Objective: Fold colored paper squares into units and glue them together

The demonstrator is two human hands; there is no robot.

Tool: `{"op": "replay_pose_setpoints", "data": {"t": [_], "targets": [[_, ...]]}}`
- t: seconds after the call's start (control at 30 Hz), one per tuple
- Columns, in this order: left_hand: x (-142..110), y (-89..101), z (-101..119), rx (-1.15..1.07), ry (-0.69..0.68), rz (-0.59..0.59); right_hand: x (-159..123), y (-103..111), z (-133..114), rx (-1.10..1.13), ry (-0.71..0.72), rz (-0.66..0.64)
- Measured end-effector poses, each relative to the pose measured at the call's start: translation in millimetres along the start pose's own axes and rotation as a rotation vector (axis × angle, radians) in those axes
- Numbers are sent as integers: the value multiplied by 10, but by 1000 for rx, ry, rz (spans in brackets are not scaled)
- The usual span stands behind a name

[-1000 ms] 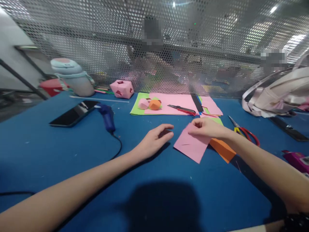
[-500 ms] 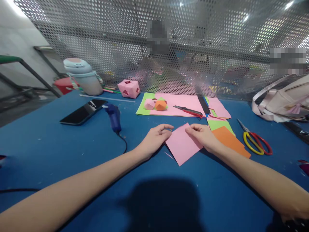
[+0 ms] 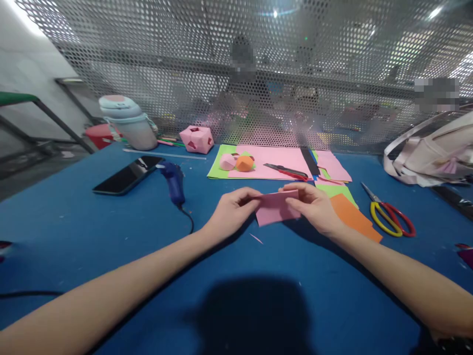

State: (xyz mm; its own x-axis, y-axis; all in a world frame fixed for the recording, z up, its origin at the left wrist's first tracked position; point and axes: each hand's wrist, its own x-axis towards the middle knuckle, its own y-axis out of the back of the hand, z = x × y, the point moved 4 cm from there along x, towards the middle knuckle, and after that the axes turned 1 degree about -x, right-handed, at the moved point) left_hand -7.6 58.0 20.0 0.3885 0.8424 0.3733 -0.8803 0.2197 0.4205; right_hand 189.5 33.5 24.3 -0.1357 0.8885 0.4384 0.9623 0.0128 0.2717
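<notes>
A pink square of paper is held up between my two hands, tilted so that it looks short and wide. My left hand pinches its left corner between thumb and fingers. On the opposite side, my right hand grips the upper right part, thumb in front and fingers behind. Beneath the paper a thin pink paper sliver lies on the blue table. Orange paper squares lie beside my right hand, partly over green paper.
Left of my hands are a blue glue gun, a phone and a bottle. Behind stand a pink paper ball and pink sheets with a cutter knife. Scissors and a bag are at right.
The pink paper has been lifted and turned from a flat diamond to a level, tilted position. My left hand now pinches its corner, and my right hand has shifted slightly right.
</notes>
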Motion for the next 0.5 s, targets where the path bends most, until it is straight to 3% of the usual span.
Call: {"op": "replay_pose_setpoints", "data": {"t": [0.1,0.2,0.3,0.4,0.5], "targets": [[20,144,180,231,-512,91,-14,-3,-211,-180,393,-128],[24,155,172,459,-791,-14,-77,-38,-227,-494,726,-351],[36,84,7,682,-776,-202,-137,-59,-93,-746,780,-509],[16,-12,-151,777,-678,-408,-235,-156,-89,-825,719,-527],[50,-44,-199,692,-511,-454,-408,-474,-255,-758,705,-605]]}}
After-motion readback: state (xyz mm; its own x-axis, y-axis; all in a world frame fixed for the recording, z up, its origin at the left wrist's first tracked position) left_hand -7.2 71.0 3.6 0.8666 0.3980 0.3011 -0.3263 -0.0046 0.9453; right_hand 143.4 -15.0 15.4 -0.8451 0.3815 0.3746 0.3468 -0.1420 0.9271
